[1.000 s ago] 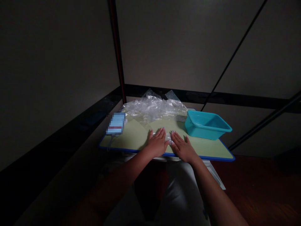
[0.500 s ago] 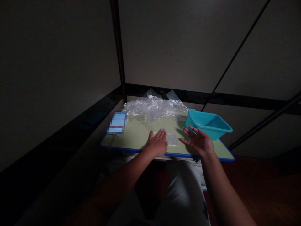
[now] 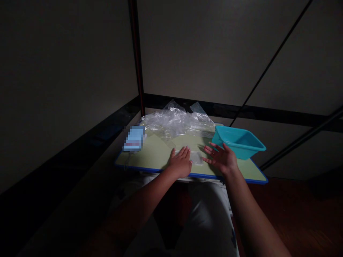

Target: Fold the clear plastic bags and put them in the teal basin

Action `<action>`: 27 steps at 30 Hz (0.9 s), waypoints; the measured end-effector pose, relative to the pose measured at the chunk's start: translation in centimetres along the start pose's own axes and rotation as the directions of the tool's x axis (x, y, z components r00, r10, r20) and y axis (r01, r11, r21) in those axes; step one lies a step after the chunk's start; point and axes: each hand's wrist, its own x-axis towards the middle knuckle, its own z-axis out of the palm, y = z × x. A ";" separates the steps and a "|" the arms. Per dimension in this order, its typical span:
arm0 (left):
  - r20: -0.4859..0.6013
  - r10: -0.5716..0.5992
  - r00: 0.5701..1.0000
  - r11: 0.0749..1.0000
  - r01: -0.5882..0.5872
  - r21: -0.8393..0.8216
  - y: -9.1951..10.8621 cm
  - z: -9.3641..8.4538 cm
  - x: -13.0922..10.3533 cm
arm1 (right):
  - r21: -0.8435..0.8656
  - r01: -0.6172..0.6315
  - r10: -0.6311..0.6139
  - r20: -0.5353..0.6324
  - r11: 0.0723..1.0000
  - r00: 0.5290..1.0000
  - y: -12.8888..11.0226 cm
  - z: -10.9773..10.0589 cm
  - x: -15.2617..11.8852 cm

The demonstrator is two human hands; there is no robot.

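Note:
My left hand [image 3: 181, 162] lies flat, palm down, over the left part of a small clear plastic bag [image 3: 197, 158] near the table's front edge. Its fingers are stretched out and hide part of the bag. Just right of the bag, my right hand [image 3: 221, 159] is turned palm up with its fingers spread and nothing in it. Its fingertips come close to the bag's right edge; whether they touch it I cannot tell. Behind both hands, a heap of crumpled clear plastic bags [image 3: 174, 121] covers the back of the table.
A turquoise plastic basin [image 3: 241, 142] stands at the table's right side, just beyond my right hand. At the left edge lies a phone-like device with a blurred screen [image 3: 134, 138]. The pale yellow table [image 3: 150, 153] has a blue rim. Walls rise behind it and to the left.
My right hand has moved a little to the left, closer to the small bag. The left hand stays flat in place.

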 end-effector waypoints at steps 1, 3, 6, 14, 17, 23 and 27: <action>0.000 0.001 1.000 1.000 -0.001 -0.002 0.0 0.0 0.0 | 0.035 -0.004 0.004 -0.014 0.999 1.000 0.0 0.2 0.0; 0.000 0.004 1.000 1.000 -0.004 -0.001 -0.1 0.1 0.0 | 0.088 -0.025 0.029 -0.047 0.996 0.998 0.2 0.5 -0.1; -0.007 0.014 1.000 1.000 -0.014 0.004 -0.3 0.2 0.1 | 0.088 -0.063 0.071 -0.089 0.994 0.994 0.7 1.3 -0.5; -0.029 0.013 0.999 1.000 -0.013 0.013 -0.5 0.6 0.1 | -0.132 -0.032 0.020 -0.091 0.991 0.996 1.3 3.4 -2.7; -0.033 0.015 0.999 1.000 -0.015 0.012 -0.5 0.7 0.2 | -0.121 0.003 -0.011 -0.068 0.993 0.998 0.9 4.6 -3.4; -0.027 0.018 0.999 1.000 -0.017 0.012 -0.3 0.4 0.0 | -0.454 0.114 -0.188 -0.121 0.884 0.975 1.0 6.3 -4.1; 0.013 0.015 1.000 1.000 -0.015 0.016 -0.1 -0.1 0.0 | -0.731 0.131 -0.216 -0.022 0.669 0.976 1.3 7.2 -4.6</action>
